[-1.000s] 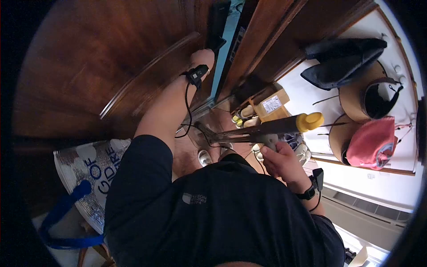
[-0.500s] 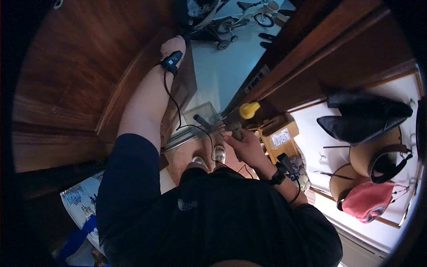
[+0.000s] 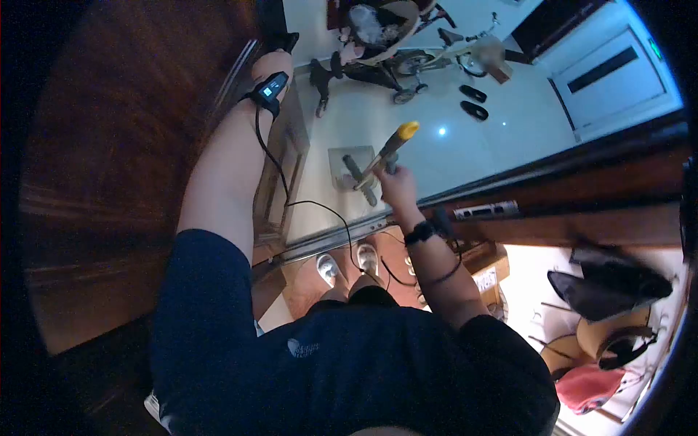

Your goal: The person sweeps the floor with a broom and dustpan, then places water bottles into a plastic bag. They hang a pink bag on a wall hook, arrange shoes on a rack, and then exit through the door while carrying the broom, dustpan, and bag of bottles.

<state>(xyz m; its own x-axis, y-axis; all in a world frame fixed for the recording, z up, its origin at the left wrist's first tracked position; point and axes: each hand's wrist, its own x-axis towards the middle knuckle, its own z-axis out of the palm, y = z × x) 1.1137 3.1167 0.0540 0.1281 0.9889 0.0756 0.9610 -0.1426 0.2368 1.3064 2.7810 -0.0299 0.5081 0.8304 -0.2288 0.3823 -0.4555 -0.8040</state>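
My left hand [image 3: 269, 65] is stretched forward to the edge of the brown wooden door [image 3: 145, 145], its fingers closed at the dark door handle [image 3: 289, 42]. My right hand [image 3: 400, 187] reaches out over the threshold. It is wrapped around a bundle of slim rods with dark grips and a yellow end [image 3: 392, 144]; their exact kind is unclear. The yellow end points away from me, while other grips stick out to the left. Beneath the bundle, a square grey mat [image 3: 337, 161] lies on the pale floor.
A metal door sill [image 3: 313, 251] crosses ahead of my shoes [image 3: 367, 258]. Beyond it are a stroller [image 3: 385, 62], a small bicycle [image 3: 472, 62], black slippers [image 3: 474, 110] and a white door [image 3: 614, 80]. Hats and a black bag [image 3: 607, 287] hang at right.
The door has swung further outward, showing more of the hallway. My right hand has carried the bundle forward past the door frame. My left hand stays at the door.
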